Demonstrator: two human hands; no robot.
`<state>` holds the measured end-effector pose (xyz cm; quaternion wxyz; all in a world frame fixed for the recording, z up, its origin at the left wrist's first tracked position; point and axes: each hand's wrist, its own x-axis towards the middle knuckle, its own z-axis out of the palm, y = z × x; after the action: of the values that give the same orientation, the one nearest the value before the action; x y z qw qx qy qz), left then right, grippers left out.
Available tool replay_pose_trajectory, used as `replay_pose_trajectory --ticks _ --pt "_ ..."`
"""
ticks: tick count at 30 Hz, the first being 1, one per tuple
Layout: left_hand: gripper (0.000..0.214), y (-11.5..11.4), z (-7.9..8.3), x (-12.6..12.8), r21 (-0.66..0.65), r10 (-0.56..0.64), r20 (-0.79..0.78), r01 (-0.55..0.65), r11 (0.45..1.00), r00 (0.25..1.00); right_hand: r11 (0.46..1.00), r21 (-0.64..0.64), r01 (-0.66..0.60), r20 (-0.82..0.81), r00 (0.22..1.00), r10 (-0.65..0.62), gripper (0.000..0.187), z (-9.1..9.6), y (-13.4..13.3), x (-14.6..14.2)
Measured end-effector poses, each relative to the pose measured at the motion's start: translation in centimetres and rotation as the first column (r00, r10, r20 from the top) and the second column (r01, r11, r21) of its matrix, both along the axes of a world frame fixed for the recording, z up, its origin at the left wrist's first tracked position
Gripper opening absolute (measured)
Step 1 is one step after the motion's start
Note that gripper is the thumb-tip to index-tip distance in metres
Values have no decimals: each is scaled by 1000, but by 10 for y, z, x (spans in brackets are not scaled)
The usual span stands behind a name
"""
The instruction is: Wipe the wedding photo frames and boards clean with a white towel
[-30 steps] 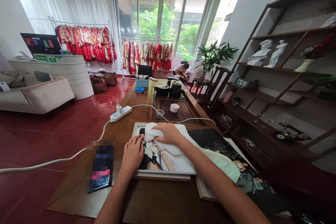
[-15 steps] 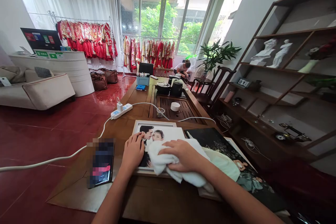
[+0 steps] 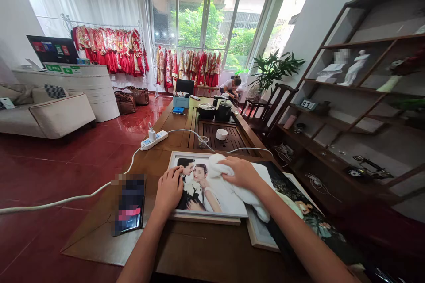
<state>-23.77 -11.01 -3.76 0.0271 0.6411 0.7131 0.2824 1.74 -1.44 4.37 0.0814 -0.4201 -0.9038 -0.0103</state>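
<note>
A framed wedding photo [image 3: 212, 194] lies flat on the brown wooden table [image 3: 195, 252], its white border showing. My left hand [image 3: 170, 189] rests on the left edge of the frame, fingers stretched over the border and the picture's corner. Bunched under my right hand [image 3: 244, 172] is a white towel [image 3: 235, 185], pressed on the upper right part of the photo, with its lower end trailing over the right edge. My right fingers curl round the cloth. Partly beneath the towel and my forearm, a dark photo print [image 3: 285, 190] lies to the right.
A phone [image 3: 130, 205] lies left of my left arm. Behind the photo are a white power strip [image 3: 154, 140] with its cord, a white cup [image 3: 222, 134] on a tea tray and black pots [image 3: 223, 110]. Wooden shelves [image 3: 332, 119] stand at right; a person [image 3: 232, 86] crouches far back.
My right hand has moved the towel up and right across the photo, uncovering more of the pictured couple. My left hand stays on the frame's left edge.
</note>
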Motion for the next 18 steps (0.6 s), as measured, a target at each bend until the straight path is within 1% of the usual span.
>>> replay_pose_trajectory --ticks 2,4,7,10,12,14,16,18 --pt "34 0 0 0 8 2 -1 -2 1000 1000 997 -21 -71 -2 997 71 42 0 -19 2" --pt "34 0 0 0 19 3 -9 -3 1000 1000 993 -39 -115 -10 993 115 41 0 -41 7" --pt "33 0 -2 0 39 2 -23 -1 999 1000 989 -58 -136 -15 991 135 43 -1 -74 16" --pt "33 0 -3 0 50 2 -32 -1 999 999 986 -68 -151 -11 989 150 45 -2 -95 24" --pt "33 1 -4 0 51 1 -33 0 999 999 986 -69 -153 -11 988 153 45 -2 -99 26" --pt "34 0 -4 0 51 -1 -32 2 999 999 987 -65 -149 -15 989 148 45 -3 -96 26" --pt "34 0 -3 0 48 -4 -29 5 999 1000 988 -62 -142 -15 990 142 44 -4 -85 24" --pt "34 0 -2 0 41 -6 -24 7 999 1000 991 -49 -122 -14 992 122 44 -6 -68 22"
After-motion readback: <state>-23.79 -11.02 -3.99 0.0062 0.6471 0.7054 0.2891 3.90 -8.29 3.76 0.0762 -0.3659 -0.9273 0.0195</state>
